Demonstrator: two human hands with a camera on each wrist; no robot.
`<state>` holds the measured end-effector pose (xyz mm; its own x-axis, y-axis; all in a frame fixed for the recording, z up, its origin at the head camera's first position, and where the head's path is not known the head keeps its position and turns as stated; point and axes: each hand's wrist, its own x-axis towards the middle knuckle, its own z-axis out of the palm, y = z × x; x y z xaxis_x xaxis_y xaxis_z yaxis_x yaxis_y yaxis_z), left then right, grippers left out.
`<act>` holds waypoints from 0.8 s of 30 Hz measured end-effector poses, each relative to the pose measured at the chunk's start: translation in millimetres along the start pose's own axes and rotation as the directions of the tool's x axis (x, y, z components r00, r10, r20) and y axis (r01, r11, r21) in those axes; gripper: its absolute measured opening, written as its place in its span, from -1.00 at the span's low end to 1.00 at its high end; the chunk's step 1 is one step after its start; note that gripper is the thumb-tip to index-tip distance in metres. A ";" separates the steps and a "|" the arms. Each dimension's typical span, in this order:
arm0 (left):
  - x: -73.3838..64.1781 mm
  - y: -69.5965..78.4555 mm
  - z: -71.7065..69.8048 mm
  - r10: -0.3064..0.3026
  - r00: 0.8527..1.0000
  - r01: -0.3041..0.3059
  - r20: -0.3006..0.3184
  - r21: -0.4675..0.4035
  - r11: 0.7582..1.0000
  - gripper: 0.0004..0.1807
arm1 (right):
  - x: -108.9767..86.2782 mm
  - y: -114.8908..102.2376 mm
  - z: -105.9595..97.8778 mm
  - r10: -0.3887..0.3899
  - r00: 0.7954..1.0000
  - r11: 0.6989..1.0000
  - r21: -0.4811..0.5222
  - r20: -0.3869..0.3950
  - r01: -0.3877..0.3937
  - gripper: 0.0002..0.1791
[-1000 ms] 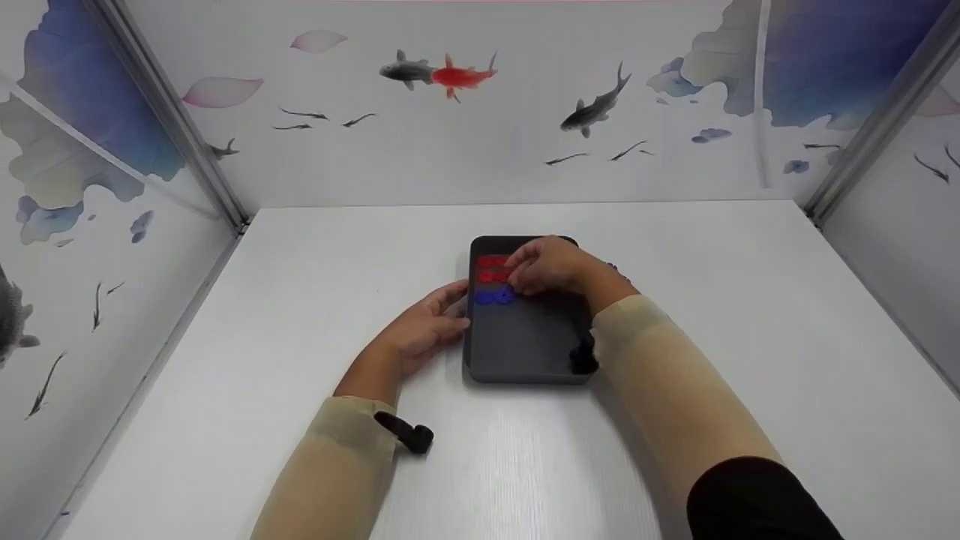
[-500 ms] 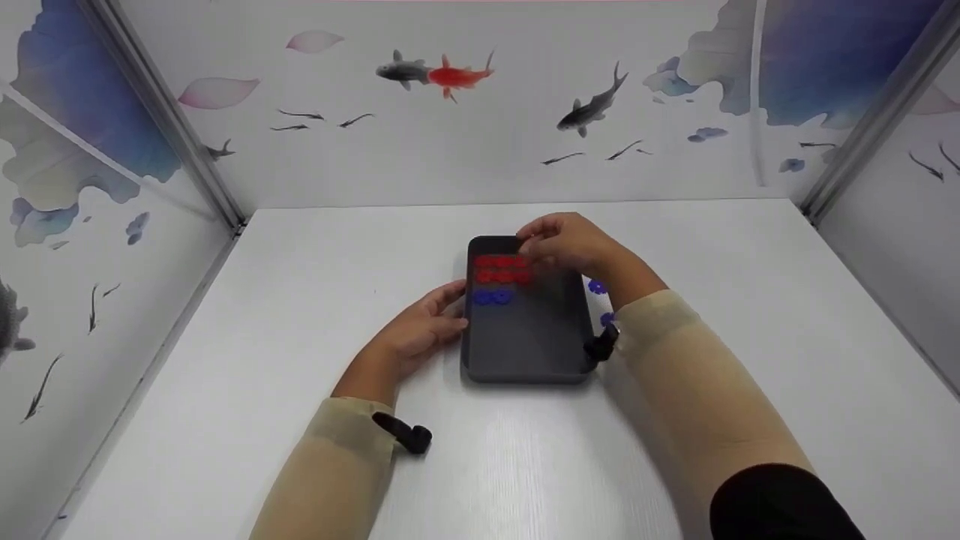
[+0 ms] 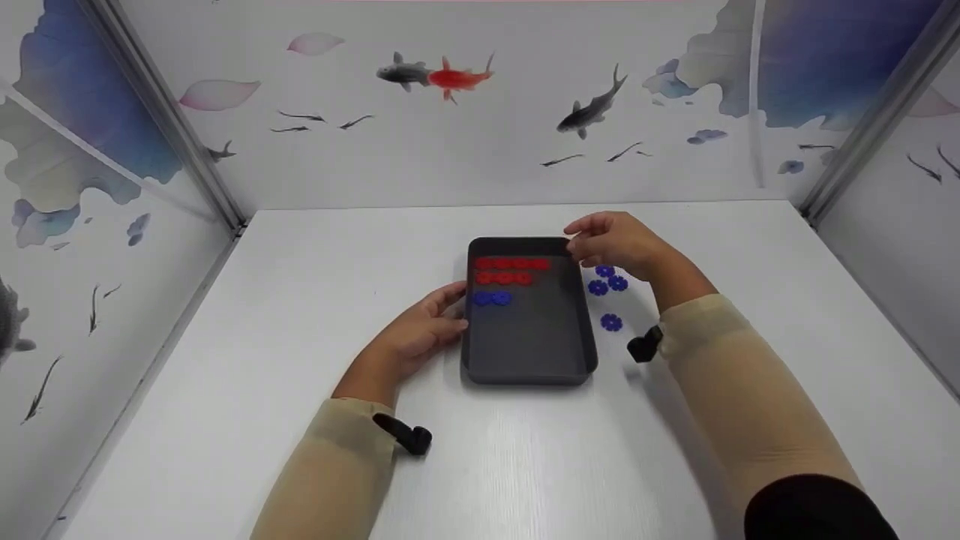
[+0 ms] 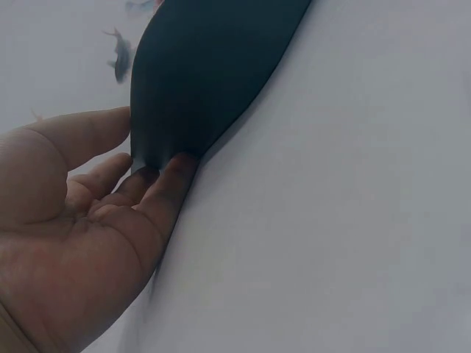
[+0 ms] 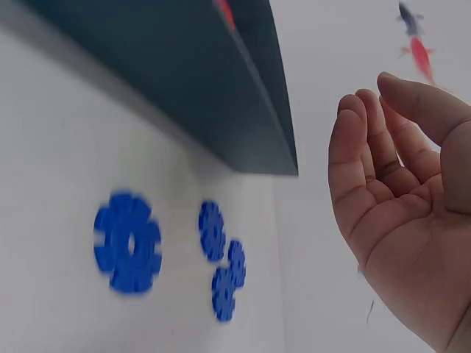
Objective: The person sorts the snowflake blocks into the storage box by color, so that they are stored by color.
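Note:
A dark grey tray lies on the white table. Inside it, red notched discs form two rows near the far end, with two blue notched discs side by side below them. My left hand touches the tray's left wall; in the left wrist view its thumb and fingertips meet the outer side. Just above the tray's far right corner hovers my right hand, fingers loosely bent. The right wrist view shows nothing between the thumb and fingers of that hand.
Several loose blue notched discs lie on the table along the tray's right side, three grouped and one nearer. White panels printed with fish stand behind and at both sides.
My right hand has lifted from over the discs in the tray and moved right, past the tray's edge. Loose blue discs beside the tray are now uncovered. My left hand stays put.

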<state>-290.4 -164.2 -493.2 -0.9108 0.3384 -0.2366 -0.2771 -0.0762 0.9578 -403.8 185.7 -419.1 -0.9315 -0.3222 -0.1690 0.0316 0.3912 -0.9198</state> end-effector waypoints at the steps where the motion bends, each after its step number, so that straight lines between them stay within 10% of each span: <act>1: 0.1 -0.1 -0.1 0.002 1.000 -0.002 0.001 -0.001 1.000 -0.15 | -0.5 2.6 -4.1 0.009 1.000 1.000 -0.004 -0.007 -0.009 -0.58; 24: 0.3 -0.6 -0.3 -0.002 1.000 0.002 0.003 -0.011 1.000 -0.14 | 8.9 56.2 -36.4 0.243 0.965 0.960 -0.121 -0.096 -0.254 -0.42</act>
<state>-290.6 -164.4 -493.9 -0.9094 0.3412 -0.2381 -0.2824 -0.0860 0.9554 -423.5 236.2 -459.4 -0.9260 -0.1333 -0.3532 0.2230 0.5616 -0.7968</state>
